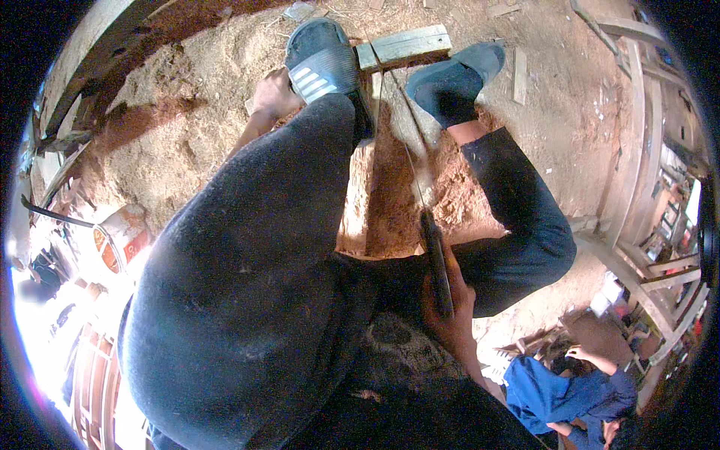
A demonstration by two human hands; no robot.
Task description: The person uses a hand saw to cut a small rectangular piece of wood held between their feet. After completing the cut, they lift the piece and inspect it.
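Only partly visible, left hand [274,95] beside slipper [321,61]

Saw [433,244] across wood [414,45] btwn shoes [319,56]; co-worker [562,394] rear R.

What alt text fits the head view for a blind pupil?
The right hand grips a saw pointing toward a wooden plank between the wearer's feet. The left hand is beside the left sandal; another person is at lower right.

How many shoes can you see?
2: a striped shoe at the left end of the wooden block, another shoe near its right end. Any on the person in blue may be hidden.
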